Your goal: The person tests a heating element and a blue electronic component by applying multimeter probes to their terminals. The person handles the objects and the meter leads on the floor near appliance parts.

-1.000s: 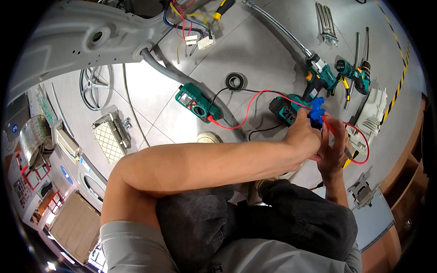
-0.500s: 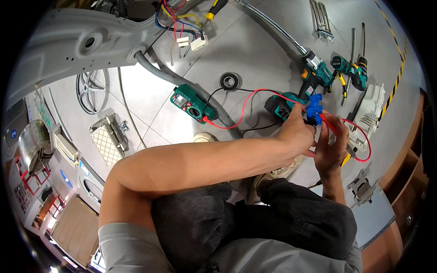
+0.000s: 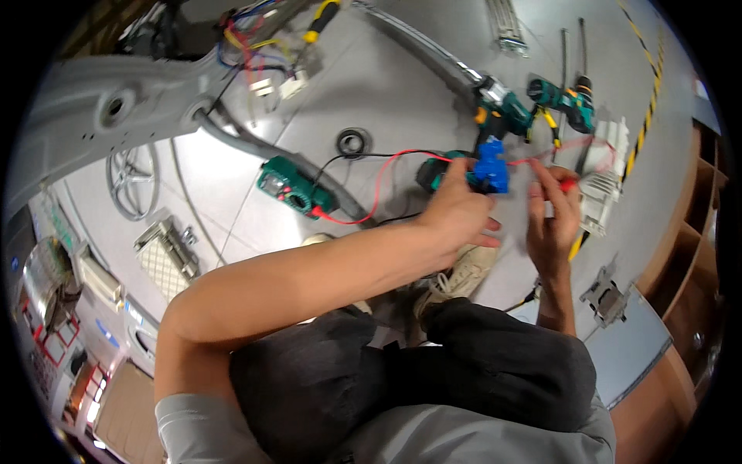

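Observation:
My left hand (image 3: 457,215) grips a small blue plastic part (image 3: 491,166) between thumb and fingers, its other fingers stretched out below. To its right, my right hand (image 3: 553,220) holds a red test probe (image 3: 569,185), a gap away from the blue part. The red lead (image 3: 380,185) leaves a green multimeter (image 3: 296,188) on the floor, passes behind the blue part and loops blurred beyond my right hand. A black lead (image 3: 328,165) also runs from the meter toward my left hand; its far end is hidden.
A green cordless driver (image 3: 502,108) with a long chrome hose lies ahead, a second drill (image 3: 580,108) to its right. A black ring (image 3: 353,142) and grey hose (image 3: 232,139) are on the floor. At the left stands a grey metal panel (image 3: 154,100); wooden shelving (image 3: 676,255) borders the right.
My right hand has drawn the red probe away from the blue part, widening the gap between my hands. The view has shifted, so the floor items sit further left.

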Motion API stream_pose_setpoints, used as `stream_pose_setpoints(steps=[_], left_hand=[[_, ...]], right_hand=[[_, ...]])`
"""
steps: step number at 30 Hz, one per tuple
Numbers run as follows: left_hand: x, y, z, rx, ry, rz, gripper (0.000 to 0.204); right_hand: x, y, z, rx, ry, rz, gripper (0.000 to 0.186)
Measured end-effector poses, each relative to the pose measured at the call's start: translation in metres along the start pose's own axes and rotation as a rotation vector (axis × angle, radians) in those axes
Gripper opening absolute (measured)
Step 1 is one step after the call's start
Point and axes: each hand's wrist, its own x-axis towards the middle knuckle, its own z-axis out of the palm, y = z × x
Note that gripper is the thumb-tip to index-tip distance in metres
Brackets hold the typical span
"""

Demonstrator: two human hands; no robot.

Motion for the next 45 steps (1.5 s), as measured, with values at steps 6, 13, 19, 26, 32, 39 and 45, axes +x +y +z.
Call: stream_pose_setpoints(steps=[6,13,19,26,32,39,45], left_hand=[[0.006,0.013,-0.001,0.068,-0.042,-0.039,0.058],[0.005,0.019,-0.013,0.099,-0.168,-0.020,0.037],[-0.013,0.036,0.002,0.238,-0.048,0.138,0.033],[-0.031,0.052,0.000,0.573,-0.312,0.188,0.030],[-0.058,0.064,0.001,0.586,-0.380,0.497,0.039],[-0.082,0.077,0.014,0.964,-0.366,0.884,0.049],[-0.059,0.066,-0.003,1.399,-0.108,1.519,0.061]], right_hand=[[-0.001,0.011,0.007,0.413,-0.255,0.289,0.048],[-0.001,0.023,0.017,0.671,-0.243,0.430,0.040],[0.001,0.017,0.015,0.725,-0.157,0.549,0.030],[0.003,0.010,0.006,0.842,-0.107,0.639,0.027],[0.007,0.001,-0.008,0.981,-0.058,0.614,0.031],[0.008,-0.007,-0.021,1.233,-0.083,0.614,0.033],[0.013,-0.019,-0.025,1.303,-0.129,0.614,0.033]])
